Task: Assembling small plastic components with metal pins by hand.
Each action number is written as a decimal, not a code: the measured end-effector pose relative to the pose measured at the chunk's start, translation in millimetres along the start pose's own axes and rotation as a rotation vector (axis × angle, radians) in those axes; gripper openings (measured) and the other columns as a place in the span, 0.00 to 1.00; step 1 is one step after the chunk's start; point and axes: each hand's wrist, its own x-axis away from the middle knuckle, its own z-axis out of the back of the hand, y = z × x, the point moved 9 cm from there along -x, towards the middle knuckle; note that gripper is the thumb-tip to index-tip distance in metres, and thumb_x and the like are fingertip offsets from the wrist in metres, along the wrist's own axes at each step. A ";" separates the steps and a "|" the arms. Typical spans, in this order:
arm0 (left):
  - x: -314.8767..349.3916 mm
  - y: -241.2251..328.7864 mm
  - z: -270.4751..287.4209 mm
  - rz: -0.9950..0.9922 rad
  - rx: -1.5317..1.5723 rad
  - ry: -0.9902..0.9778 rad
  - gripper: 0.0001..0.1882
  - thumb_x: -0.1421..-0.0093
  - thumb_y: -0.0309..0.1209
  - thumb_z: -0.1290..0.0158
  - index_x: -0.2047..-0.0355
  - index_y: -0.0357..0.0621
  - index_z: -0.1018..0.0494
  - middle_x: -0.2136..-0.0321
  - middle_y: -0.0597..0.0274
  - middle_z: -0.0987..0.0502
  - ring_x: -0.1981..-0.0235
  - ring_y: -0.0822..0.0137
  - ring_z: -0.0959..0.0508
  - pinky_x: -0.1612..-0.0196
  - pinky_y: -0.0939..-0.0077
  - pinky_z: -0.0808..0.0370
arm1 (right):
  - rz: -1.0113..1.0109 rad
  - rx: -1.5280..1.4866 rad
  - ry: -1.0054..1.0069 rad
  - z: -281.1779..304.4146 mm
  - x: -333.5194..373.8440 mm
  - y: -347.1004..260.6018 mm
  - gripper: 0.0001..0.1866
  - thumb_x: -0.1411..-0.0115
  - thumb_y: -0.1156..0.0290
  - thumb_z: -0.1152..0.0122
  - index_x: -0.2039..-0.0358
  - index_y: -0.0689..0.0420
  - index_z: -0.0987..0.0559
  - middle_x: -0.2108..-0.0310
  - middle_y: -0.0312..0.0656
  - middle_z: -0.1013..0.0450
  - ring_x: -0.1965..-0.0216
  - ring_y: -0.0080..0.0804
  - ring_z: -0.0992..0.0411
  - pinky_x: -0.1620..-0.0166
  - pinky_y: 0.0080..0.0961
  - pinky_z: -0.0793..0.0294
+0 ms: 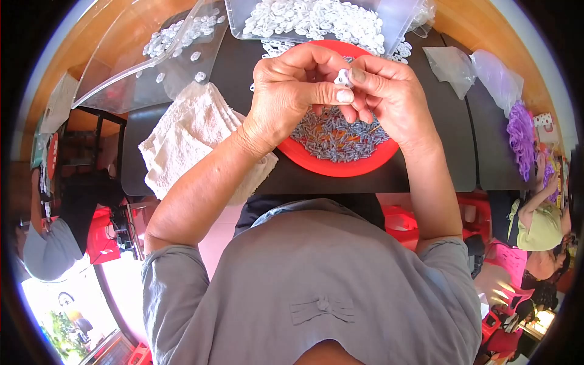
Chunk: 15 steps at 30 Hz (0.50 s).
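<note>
A small white plastic piece with dark holes is pinched between my two hands. My left hand grips it between thumb and fingers, the thumbnail just below it. From the other side, the thumb and fingertips of my right hand close on the same piece. Both hands are above a red round tray, which holds many small grey-blue, tube-like pieces with a few orange spots among them. My hands cover the tray's upper part.
Behind the tray stands a clear bin full of white oval pieces. More lie in a clear plastic container at left. A beige towel lies by my left forearm. Plastic bags and purple strands are right. People sit at both sides.
</note>
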 end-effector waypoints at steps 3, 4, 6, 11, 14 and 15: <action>2.9 1.7 -6.4 0.078 0.040 -0.018 0.11 0.50 0.22 0.35 0.67 0.36 0.25 0.77 0.63 0.22 0.76 0.70 0.18 0.80 0.88 0.32 | -0.003 -0.022 -0.006 -2.6 2.8 -0.9 0.13 0.38 0.67 0.43 0.69 0.66 0.24 0.82 0.38 0.32 0.83 0.26 0.31 0.82 0.15 0.39; 3.6 1.2 -6.4 0.079 0.039 -0.018 0.11 0.50 0.22 0.35 0.67 0.36 0.25 0.77 0.63 0.22 0.76 0.70 0.18 0.80 0.88 0.32 | 0.009 -0.005 -0.021 -4.5 3.2 -2.5 0.12 0.37 0.67 0.43 0.70 0.66 0.24 0.82 0.38 0.32 0.84 0.26 0.32 0.82 0.15 0.40; 4.5 5.4 -6.9 0.009 0.070 -0.024 0.11 0.50 0.23 0.35 0.68 0.37 0.25 0.77 0.63 0.22 0.76 0.69 0.18 0.80 0.88 0.32 | 0.020 0.011 -0.037 -6.5 3.1 -3.5 0.12 0.37 0.67 0.43 0.70 0.66 0.24 0.83 0.37 0.33 0.84 0.25 0.32 0.82 0.14 0.40; 5.8 5.0 -8.4 0.008 0.112 -0.038 0.10 0.49 0.22 0.35 0.69 0.37 0.26 0.76 0.62 0.22 0.76 0.69 0.18 0.79 0.88 0.32 | 0.001 -0.029 -0.072 -7.7 3.3 0.7 0.12 0.37 0.68 0.43 0.71 0.65 0.25 0.84 0.36 0.34 0.84 0.23 0.33 0.82 0.14 0.42; 6.6 4.9 -4.4 0.006 0.067 -0.014 0.10 0.49 0.23 0.36 0.70 0.37 0.26 0.77 0.62 0.21 0.76 0.69 0.18 0.79 0.88 0.32 | 0.002 -0.125 -0.117 -13.1 1.5 4.9 0.11 0.37 0.69 0.43 0.72 0.64 0.25 0.84 0.35 0.35 0.84 0.22 0.33 0.82 0.14 0.42; 6.6 5.4 -1.7 0.002 0.014 0.007 0.10 0.49 0.23 0.35 0.70 0.37 0.26 0.77 0.62 0.21 0.76 0.69 0.18 0.79 0.87 0.32 | 0.002 -0.128 -0.116 -14.0 1.4 5.7 0.11 0.37 0.69 0.43 0.72 0.64 0.25 0.84 0.35 0.35 0.84 0.22 0.33 0.82 0.14 0.42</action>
